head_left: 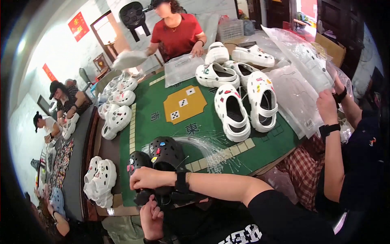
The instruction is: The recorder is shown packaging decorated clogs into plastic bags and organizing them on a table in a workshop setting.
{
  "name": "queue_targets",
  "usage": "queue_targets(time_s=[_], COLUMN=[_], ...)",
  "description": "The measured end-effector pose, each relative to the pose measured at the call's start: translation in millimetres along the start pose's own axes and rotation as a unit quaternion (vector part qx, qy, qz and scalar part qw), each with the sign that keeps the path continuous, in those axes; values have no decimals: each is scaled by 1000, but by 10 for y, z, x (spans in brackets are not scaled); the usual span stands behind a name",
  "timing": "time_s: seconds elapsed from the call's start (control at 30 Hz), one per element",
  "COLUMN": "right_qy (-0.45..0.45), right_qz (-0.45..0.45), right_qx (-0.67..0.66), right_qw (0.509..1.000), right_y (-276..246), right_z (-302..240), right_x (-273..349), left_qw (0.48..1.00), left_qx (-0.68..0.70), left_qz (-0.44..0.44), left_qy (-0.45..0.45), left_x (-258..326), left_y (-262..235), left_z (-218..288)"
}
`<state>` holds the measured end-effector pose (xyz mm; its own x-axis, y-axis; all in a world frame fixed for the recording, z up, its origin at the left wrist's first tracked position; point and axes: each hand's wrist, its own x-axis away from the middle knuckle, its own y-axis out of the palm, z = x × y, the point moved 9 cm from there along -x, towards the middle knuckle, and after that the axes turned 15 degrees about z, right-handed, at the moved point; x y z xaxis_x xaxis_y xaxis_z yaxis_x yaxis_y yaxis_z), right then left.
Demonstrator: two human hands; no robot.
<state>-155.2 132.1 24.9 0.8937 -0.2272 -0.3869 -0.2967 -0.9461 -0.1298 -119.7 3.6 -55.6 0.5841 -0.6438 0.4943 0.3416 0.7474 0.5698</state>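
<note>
Right hand: fingers curled over the heel end of the left black clog; firmness of the hold cannot be told. Left hand: fingers bent, just below the same heel; whether it grips anything cannot be told.

Left black clog and right black clog: side by side at the near left of the table; moulded, matt, rounded toes, perforated uppers, small coloured charms.

Clear strands: thin, plastic, fanned out right of the black clogs.

White clogs: smooth, chunky, perforated, many with charms; grouped at the far right, others along the left edge.

Tabletop: green, with a yellow panel bearing printed dice; pale tile pattern along its borders.

Room: pale walls. Far side, person in red with clear plastic. Right, another person's hands at a clear bag containing white footwear. Left, long grey table strewn with small multicoloured pieces; people working beyond it.
</note>
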Motion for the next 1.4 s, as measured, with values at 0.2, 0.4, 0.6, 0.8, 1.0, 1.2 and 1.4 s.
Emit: queue_targets(time_s=[0.2, 0.4, 0.6, 0.8, 1.0, 1.2, 1.4], right_qy=[-79, -81, -92, -253, -189, -126, -101], right_qz=[59, -4, -65, -7, 191, 201, 178], right_qx=[7, 70, 162, 178, 204, 155, 180], right_qw=[995, 994, 980, 951, 941, 959, 962], right_y=[76, 95, 58, 193, -504, -560, -690], right_z=[122, 59, 859, -99, -256, -466, -695], right_x=[-103, -75, -260, -128, 104, 158, 429], left_qw=[976, 973, 972, 955, 886, 734, 705], left_qx=[-102, -83, -118, -127, -383, -492, -500], left_qz=[180, 151, 110, 197, 164, 209, 81], left_qy=[65, 156, 168, 181, 203, 419, 496], left_x=[232, 241, 103, 330, 661, 763, 459], left_y=[223, 97, 283, 23, 272, 683, 1224], left_z=[6, 86, -84, 166, 268, 866, 742])
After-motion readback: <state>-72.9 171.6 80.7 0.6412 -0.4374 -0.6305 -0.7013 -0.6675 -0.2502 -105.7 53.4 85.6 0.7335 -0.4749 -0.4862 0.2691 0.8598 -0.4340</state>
